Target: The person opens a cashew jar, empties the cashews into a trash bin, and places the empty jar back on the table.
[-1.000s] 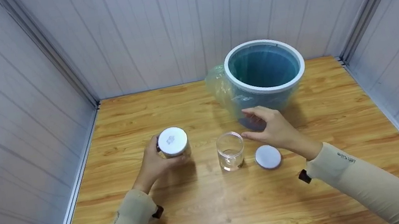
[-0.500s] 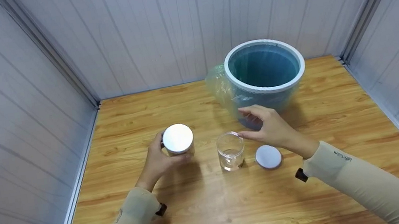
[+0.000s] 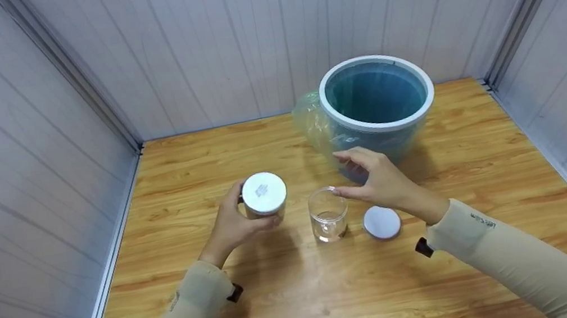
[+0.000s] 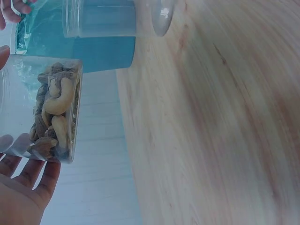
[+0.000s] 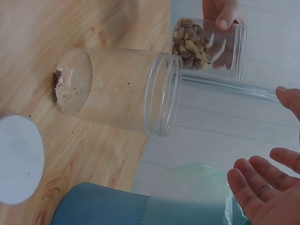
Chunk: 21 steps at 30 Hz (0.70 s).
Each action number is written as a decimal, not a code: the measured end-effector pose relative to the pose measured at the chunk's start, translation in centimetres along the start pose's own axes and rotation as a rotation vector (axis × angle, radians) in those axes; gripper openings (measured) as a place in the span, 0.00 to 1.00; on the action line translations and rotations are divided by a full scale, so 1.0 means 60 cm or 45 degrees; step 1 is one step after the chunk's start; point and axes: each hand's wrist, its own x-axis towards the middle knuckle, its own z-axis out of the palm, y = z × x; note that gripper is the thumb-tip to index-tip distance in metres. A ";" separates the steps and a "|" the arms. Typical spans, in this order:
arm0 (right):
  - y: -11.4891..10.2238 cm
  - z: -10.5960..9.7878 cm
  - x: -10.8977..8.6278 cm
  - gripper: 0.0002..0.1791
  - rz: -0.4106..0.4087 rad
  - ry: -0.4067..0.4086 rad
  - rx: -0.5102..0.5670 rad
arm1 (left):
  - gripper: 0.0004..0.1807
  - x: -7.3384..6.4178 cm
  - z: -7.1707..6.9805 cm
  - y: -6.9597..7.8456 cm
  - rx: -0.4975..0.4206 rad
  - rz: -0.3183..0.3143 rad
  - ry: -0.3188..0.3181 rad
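My left hand (image 3: 233,221) grips a clear jar with a white lid (image 3: 264,191) and holds it up above the table. Through its side, the left wrist view shows cashews (image 4: 60,101) mixed with darker, dried-looking pieces. To its right stands an open clear jar (image 3: 330,225), upright and lidless. Dark crumbs (image 5: 57,86) cling to its bottom in the right wrist view. With fingers apart and grasping nothing, my right hand (image 3: 378,181) hovers at that jar's rim, its thumb overlapping the rim in the head view. A loose white lid (image 3: 381,222) lies flat beside the open jar.
A blue bin with a white rim (image 3: 329,109) stands behind the right hand, its green-tinted plastic liner (image 3: 311,120) bulging out on the left. Pale panel walls (image 3: 220,44) enclose the wooden table (image 3: 312,302) at the back and both sides.
My left hand has carried the lidded jar to the right, closer to the open jar. The right hand has shifted slightly left and away from me, over the open jar's rim.
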 end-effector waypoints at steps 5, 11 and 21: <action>-0.006 0.000 0.002 0.37 -0.005 -0.006 0.004 | 0.53 0.005 0.006 0.008 0.008 0.029 -0.014; -0.010 0.000 0.006 0.38 -0.022 -0.027 0.020 | 0.51 0.010 0.013 0.019 0.026 0.088 -0.038; -0.014 0.002 0.011 0.43 -0.069 -0.103 0.019 | 0.50 0.018 0.029 0.033 0.030 0.145 -0.081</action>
